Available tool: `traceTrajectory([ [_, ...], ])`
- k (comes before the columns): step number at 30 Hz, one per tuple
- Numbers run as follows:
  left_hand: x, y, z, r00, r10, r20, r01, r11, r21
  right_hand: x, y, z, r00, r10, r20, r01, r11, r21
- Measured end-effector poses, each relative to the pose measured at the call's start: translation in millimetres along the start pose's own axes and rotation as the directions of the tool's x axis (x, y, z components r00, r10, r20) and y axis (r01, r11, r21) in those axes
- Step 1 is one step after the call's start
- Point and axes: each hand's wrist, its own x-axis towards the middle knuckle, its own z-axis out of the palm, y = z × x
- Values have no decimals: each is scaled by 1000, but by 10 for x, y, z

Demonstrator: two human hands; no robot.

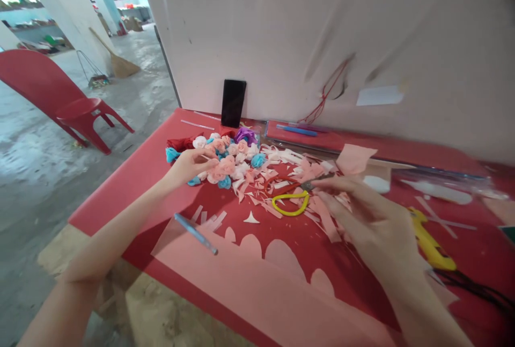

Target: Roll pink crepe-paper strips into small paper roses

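Note:
My left hand [192,164] reaches into a heap of small paper roses [229,156] in pink, white, blue and purple, its fingers pinched on a pink rose [219,169]. My right hand [364,213] lies blurred over pink paper scraps [322,213], fingers curled beside scissors [287,197] with one red and one yellow handle. I cannot tell whether it grips them. A loose pink paper piece [354,158] sits just beyond that hand.
A large pink paper sheet [257,288] with scalloped cut-outs covers the red table's [132,175] near edge, a blue pen [196,233] on it. A yellow glue gun [430,242] lies right. A black phone [233,103] leans on the wall. A red chair [52,95] stands left.

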Motion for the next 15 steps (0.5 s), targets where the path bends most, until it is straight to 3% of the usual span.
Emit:
traceTrajectory([
  [8, 297, 46, 186, 1000, 23, 13, -25, 990, 140, 23, -42, -34, 999, -50, 11, 51, 998, -47],
  [15, 377, 99, 107, 999, -10, 32, 3, 979, 204, 5, -71, -79, 1000, -23, 2, 23, 1000, -16],
])
